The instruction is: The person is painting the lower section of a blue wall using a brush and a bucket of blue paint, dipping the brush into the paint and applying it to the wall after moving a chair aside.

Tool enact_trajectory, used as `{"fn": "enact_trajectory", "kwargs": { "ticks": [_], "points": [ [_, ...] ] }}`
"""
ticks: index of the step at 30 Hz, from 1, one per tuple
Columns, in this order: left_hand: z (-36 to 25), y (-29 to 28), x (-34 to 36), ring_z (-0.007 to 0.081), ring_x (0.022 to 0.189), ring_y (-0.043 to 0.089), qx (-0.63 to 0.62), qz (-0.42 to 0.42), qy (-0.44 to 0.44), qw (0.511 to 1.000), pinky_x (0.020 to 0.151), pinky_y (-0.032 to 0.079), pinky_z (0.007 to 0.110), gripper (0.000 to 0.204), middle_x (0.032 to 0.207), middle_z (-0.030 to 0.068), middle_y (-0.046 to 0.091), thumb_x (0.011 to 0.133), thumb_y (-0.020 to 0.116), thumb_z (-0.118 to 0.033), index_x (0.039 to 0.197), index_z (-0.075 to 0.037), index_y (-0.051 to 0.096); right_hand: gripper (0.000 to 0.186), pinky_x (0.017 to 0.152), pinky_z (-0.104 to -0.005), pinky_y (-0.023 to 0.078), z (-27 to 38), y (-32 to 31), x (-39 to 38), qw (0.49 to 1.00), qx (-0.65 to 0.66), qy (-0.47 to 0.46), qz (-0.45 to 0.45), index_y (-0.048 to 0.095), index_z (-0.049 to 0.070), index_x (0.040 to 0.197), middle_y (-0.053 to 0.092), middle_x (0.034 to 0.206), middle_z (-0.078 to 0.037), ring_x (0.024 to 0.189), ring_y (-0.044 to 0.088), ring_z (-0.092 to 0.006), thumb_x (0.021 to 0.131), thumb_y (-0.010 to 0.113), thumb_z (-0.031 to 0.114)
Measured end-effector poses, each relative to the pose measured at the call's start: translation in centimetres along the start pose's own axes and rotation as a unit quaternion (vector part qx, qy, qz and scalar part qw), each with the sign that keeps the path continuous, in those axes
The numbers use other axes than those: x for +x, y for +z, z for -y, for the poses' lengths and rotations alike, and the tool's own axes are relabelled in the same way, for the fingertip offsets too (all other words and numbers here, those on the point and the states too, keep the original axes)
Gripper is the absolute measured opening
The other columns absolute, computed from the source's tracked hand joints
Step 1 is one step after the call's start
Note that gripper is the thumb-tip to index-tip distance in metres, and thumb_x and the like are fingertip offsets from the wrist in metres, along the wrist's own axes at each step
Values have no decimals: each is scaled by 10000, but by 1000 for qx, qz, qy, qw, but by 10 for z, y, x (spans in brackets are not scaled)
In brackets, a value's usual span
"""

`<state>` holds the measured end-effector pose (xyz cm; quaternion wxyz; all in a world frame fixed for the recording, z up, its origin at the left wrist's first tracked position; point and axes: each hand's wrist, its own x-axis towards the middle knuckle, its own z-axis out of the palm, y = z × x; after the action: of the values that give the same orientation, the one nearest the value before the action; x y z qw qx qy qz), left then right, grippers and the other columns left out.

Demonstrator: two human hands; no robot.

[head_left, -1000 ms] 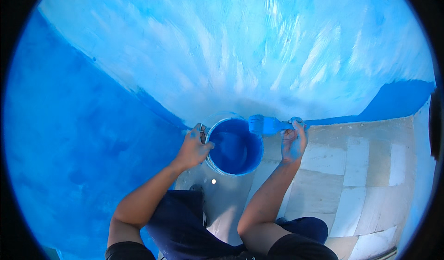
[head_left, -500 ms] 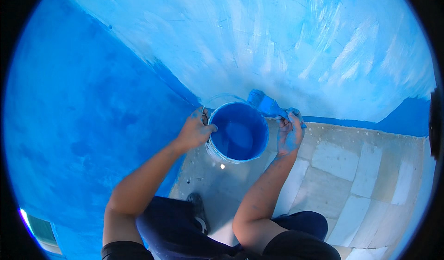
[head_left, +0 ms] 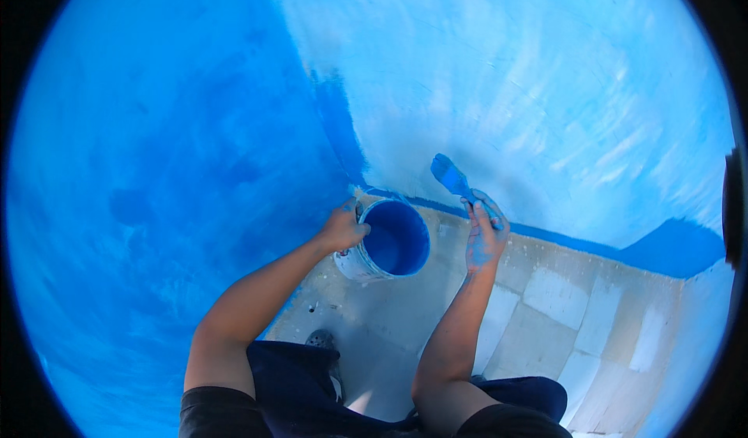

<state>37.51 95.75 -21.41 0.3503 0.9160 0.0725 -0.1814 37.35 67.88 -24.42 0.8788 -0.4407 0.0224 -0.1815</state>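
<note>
One paint bucket (head_left: 387, 239), white outside and coated deep blue inside, sits tilted on the pale tiled floor (head_left: 545, 321), right at the foot of the painted wall. Its near rim is held by the left hand (head_left: 343, 227), whose grip is closed on the bucket's edge, fingers curled over the lip. Just to the right, apart from the bucket, the right hand (head_left: 483, 235) is smeared with blue and has its grip wrapped around the handle of a paintbrush (head_left: 452, 176), the blue bristles pointing up and to the left, above the bucket and close to the wall. A dark blue band runs along the base of the light blue wall (head_left: 506, 87), while the surface to the left (head_left: 156, 165) is a solid darker blue. Dark shorts (head_left: 296, 391) and both forearms enter from the lower edge.
</note>
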Motion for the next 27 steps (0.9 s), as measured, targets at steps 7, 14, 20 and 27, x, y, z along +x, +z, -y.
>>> {"fn": "enact_trajectory", "kwargs": {
  "ticks": [7,14,20,27],
  "points": [
    [78,-10,38,360,929,630,-12,-63,116,991,780,485,458,534,1018,247,614,733,687,-188,1166,51,485,191,815,-319,513,-22,90,0,934,-258,-219,115,686,-39,1055,668,1035,-114,924,663,-202,892,663,56],
    [90,-21,62,338,835,658,20,-12,115,993,688,506,446,574,930,239,658,708,651,-140,1217,71,492,195,770,-401,553,-21,173,10,702,-457,-505,208,667,-5,1055,643,1144,-172,970,660,-317,862,675,21],
    [77,-43,59,319,923,689,14,89,48,995,668,589,368,801,1360,276,513,788,552,-96,1507,42,229,211,774,-452,564,-64,170,17,536,-576,-571,234,645,12,1049,627,1188,-172,1035,636,-368,843,689,22],
    [78,-37,56,315,1006,673,-11,92,51,994,715,608,376,781,1448,236,438,818,541,-85,1524,-5,217,177,790,-439,554,-75,164,14,529,-626,-511,261,663,-1,1028,647,1185,-171,1019,644,-358,851,662,4]
  ]
}}
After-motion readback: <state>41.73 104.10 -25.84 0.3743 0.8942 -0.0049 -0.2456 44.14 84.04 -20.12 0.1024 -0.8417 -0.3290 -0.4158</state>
